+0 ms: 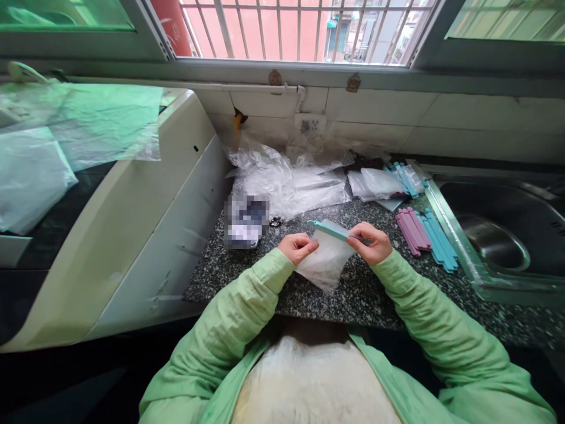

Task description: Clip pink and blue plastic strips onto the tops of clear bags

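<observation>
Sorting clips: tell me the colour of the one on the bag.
Teal clip, head view.

no readable text or label anywhere; the small blurred item [246, 221] on the counter perhaps carries print.

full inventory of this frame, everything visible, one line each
small plastic bag: 1, clear, held between both hands over the counter
sealing clip: 1, teal, on the bag's top edge
loose clips: several, pink and blue, on the counter beside the sink
bagged clips: a few packs, clear with blue, at the back near the sink
plastic wrap pile: 1 heap, clear, at the back of the counter
counter: 1, dark speckled stone
sink: 1, steel, far right
white appliance: 1, far left
wall socket: 1, white, on the tiled wall
left hand: pinches the bag's left side
right hand: grips the clip's right end
</observation>
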The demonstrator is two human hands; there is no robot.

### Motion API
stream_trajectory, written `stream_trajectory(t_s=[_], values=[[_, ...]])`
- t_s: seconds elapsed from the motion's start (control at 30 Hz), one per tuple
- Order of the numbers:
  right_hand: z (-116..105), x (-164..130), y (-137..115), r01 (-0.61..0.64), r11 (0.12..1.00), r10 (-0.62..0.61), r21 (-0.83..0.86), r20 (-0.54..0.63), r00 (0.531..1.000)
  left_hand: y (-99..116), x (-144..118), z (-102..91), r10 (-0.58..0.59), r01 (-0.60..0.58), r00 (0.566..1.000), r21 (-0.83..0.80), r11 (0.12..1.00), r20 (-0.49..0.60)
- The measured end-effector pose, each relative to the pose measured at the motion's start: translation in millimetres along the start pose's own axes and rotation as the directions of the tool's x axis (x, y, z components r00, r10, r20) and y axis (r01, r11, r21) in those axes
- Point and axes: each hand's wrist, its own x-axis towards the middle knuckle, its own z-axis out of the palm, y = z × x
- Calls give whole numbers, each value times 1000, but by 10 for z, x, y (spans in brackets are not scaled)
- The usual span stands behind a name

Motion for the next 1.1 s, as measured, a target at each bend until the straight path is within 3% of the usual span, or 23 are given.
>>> stream_trajectory(t_s=[0.3, 0.57, 0.7, 0.93, 1.1], values=[[-7, -2, 11, -30, 1000, 29, -11, -39, 999, 19, -11, 15, 36, -38, 993, 15, 999, 116], [62, -18, 16, -3, 999, -1, 43, 89, 996, 81, 7, 7, -127, 101, 988, -255, 962, -86], [102, -24, -17, 2, 999, -8, 51, 131, 991, 164, 10, -10, -115, 81, 985, -242, 967, -128], [102, -39, 50, -258, 949, 236, 182, 134, 962, 143, 16, -62, -152, 85, 960, -271, 959, -234], [168, -47, 134, -286, 938, 268, 197, 116, 957, 99, 36, -80, -207, 69, 904, -350, 934, -373]])
